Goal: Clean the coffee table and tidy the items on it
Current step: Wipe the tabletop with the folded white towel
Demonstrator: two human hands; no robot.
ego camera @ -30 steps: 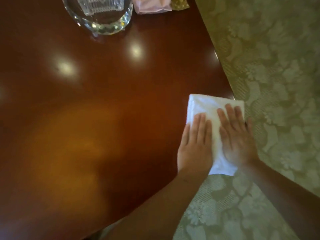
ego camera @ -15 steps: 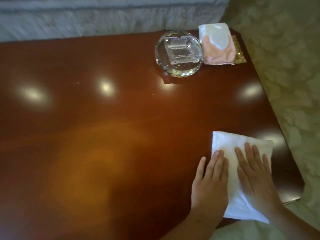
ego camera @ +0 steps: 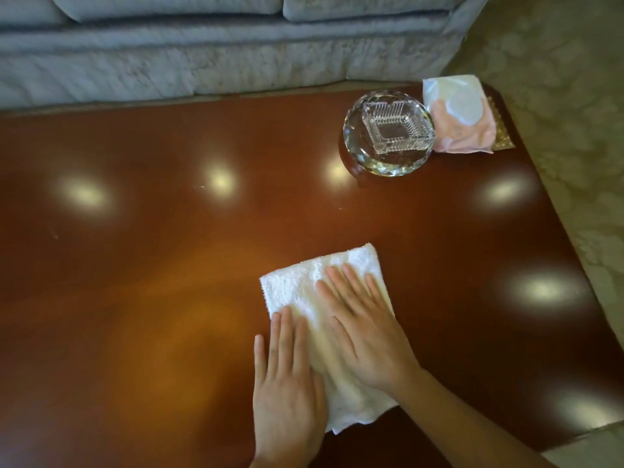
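Observation:
A folded white towel lies flat on the glossy red-brown coffee table, a little right of its middle. My left hand presses flat on the towel's near left part, fingers together and stretched out. My right hand lies flat on the towel's right half, fingers spread. At the table's far right corner stands a square glass ashtray inside a round faceted glass dish. Next to it lies a pink and white packet on a gold mat.
A grey-blue sofa runs along the table's far edge. Pale patterned carpet lies to the right of the table and at the near right corner. Small specks dot the tabletop at middle left.
Both hands have slid the towel left, from the table's near right corner toward its middle. The view has lifted, so the sofa and far corner show.

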